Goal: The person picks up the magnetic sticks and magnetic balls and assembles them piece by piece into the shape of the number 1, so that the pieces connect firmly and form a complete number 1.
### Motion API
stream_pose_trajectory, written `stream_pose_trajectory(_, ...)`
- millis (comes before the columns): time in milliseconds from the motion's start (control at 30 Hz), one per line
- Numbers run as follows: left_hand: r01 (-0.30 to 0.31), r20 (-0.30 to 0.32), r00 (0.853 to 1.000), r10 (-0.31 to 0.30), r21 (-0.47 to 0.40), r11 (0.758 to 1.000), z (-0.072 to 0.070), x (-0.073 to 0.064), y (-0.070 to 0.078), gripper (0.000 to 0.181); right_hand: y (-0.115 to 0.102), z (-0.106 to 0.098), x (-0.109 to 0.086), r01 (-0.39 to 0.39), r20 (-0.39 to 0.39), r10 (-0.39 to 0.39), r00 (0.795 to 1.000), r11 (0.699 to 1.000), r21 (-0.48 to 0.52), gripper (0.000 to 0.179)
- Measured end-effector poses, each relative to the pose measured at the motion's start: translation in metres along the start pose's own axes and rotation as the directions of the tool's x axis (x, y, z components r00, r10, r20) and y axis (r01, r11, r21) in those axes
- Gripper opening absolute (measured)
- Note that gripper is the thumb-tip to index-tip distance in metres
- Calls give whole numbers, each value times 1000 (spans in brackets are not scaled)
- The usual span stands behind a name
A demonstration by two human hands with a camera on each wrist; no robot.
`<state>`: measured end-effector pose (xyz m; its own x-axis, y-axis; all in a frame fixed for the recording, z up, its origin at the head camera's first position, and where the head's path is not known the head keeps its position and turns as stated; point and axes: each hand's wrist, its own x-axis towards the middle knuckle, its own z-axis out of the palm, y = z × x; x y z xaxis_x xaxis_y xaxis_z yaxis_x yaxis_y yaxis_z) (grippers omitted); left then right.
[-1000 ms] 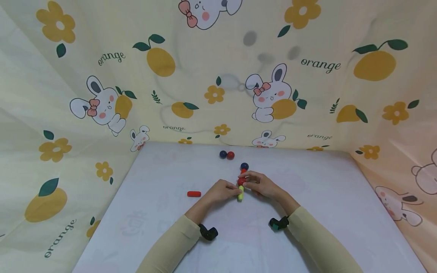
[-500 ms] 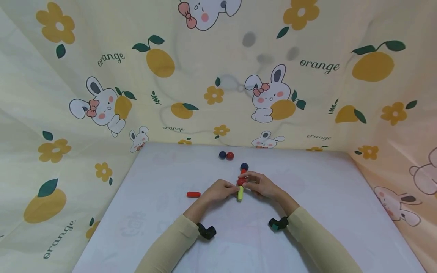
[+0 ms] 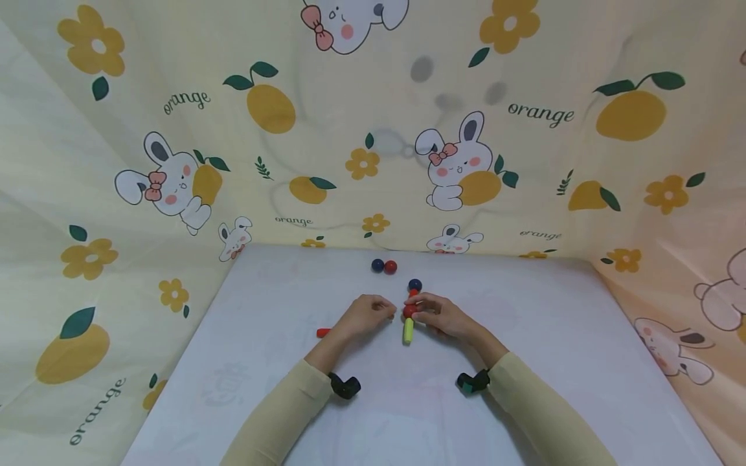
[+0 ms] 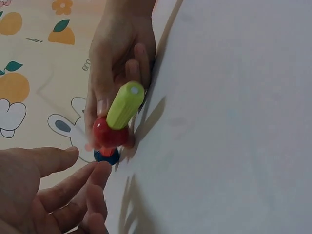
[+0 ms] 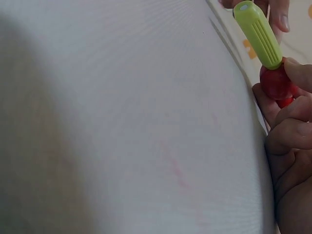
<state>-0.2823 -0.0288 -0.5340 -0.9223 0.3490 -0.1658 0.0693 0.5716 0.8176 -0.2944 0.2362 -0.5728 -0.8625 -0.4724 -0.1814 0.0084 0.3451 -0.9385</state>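
Note:
Thumb and fingers of my right hand [image 3: 443, 315] pinch a red ball [image 5: 274, 84]. A yellow-green ribbed rod [image 4: 126, 105] sticks out of that ball on the near side. Beyond the ball, a short red rod [image 3: 413, 293] links it to a dark blue ball [image 3: 414, 285], so the pieces form one line. My left hand [image 3: 366, 315] is just left of this line, apart from it. In the left wrist view its thumb and fingers stand apart with nothing between them.
A loose dark blue ball [image 3: 377, 266] and a red ball [image 3: 390, 266] lie side by side near the table's back edge. Another red rod [image 3: 323, 332] lies left, partly covered by my left forearm. A printed cloth [image 3: 326, 129] hangs behind the table [image 3: 524, 388].
My left hand has let go of the yellow-green rod and drawn back to the left, now covering part of the loose red rod. My right hand keeps its pinch on the red ball.

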Motion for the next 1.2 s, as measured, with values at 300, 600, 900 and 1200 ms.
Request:
stream_pose_trajectory(300, 6, -50, 999, -5, 37, 999, -16, 14, 3, 23, -2, 1, -2, -8, 2, 7, 1000, 1000, 13, 42)
stream_pose_trajectory(600, -31, -93, 995, 42, 113, 993, -29, 30, 0, 24, -4, 2, -3, -17, 3, 17, 1000, 1000, -5, 41)
stream_pose_trajectory(900, -60, -125, 989, 78, 143, 988, -40, 48, -7, 20, -5, 3, -4, -13, 3, 13, 1000, 1000, 1, 42)
stream_pose_trajectory(1200, -60, -171, 982, 86, 152, 987, -48, 62, -11, 18, -3, 0, -2, -4, -1, 4, 1000, 1000, -21, 45)
